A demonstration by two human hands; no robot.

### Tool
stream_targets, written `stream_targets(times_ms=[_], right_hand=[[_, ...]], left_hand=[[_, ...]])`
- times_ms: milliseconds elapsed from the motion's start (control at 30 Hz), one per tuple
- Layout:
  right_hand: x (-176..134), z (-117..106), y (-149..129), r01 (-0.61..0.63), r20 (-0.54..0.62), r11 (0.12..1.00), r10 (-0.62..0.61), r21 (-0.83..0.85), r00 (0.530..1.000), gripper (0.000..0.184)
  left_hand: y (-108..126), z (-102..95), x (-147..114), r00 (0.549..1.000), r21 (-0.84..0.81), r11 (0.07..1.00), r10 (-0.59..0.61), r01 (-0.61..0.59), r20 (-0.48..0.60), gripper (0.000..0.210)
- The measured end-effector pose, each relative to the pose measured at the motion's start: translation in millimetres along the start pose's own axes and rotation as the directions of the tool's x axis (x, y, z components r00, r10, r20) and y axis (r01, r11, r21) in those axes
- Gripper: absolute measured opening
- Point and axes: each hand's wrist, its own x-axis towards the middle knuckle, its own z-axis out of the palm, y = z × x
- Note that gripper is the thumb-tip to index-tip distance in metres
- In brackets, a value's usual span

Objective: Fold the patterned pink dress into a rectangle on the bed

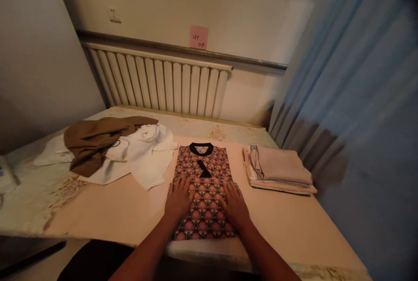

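A patterned shirt (pixel 206 205) with pink flower shapes and a black collar lies folded into a rectangle in front of me, collar at the far end. Flat on its left side rests my left hand (pixel 179 198), fingers stretched out. My right hand (pixel 234 202) presses on the right side, its fingers spread as well. Neither hand grips anything. Between and beyond them, a black strip of the shirt's front shows near the upper fold.
Loose white clothes (pixel 140 155) and a brown garment (pixel 93 142) lie heaped at the left. On the right stands a stack of folded clothes (pixel 281 168). A radiator (pixel 163 83) is behind the table (pixel 107 211); a blue curtain (pixel 359 142) hangs along the right.
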Motion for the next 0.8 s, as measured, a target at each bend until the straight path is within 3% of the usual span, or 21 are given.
stream_targets(times_ms=[233, 800], right_hand=[[11.4, 1.5, 1.2, -0.056, 0.04, 0.997, 0.058, -0.059, 0.997, 0.061], [10.8, 3.6, 0.5, -0.054, 0.012, 0.996, 0.055, -0.077, 0.998, 0.058]], left_hand=[[-0.3, 0.1, 5.4, 0.999, 0.137, 0.99, 0.012, -0.007, -0.035, 0.054], [-3.8, 5.0, 3.1, 0.999, 0.162, 0.987, 0.013, -0.007, -0.037, 0.055]])
